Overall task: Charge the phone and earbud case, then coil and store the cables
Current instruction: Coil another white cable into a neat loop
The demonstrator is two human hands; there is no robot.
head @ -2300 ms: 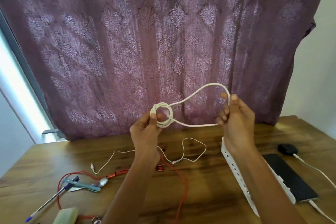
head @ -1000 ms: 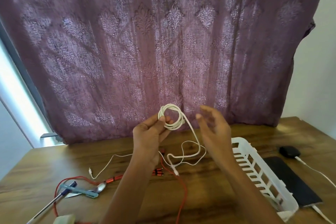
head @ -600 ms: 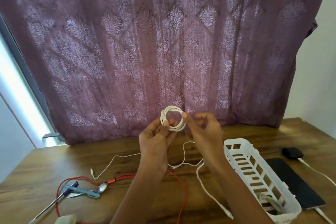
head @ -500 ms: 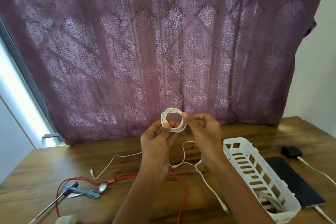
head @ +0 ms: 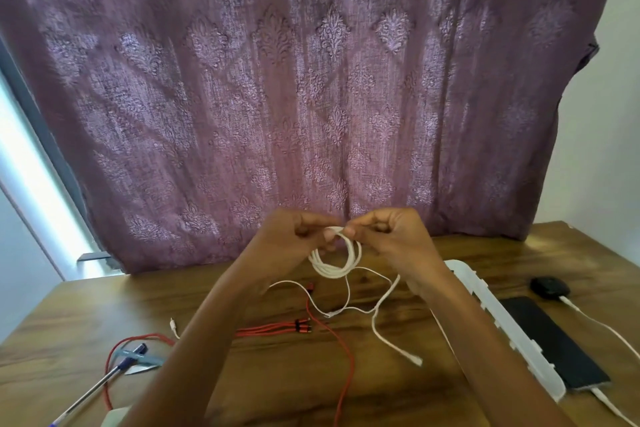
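While the left hand [head: 294, 236] and right hand [head: 391, 236] pinch its top, the coiled white cable [head: 334, 258] hangs between them. Its loose tail [head: 388, 333] trails below the right hand.

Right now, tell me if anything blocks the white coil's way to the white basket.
Nothing visible does. The coil, pinched by left hand and right hand, hangs left of the basket; its loose tail trails onto the table.

no readable text, no labels, no brand marks, no numbers, no signs on anything in view
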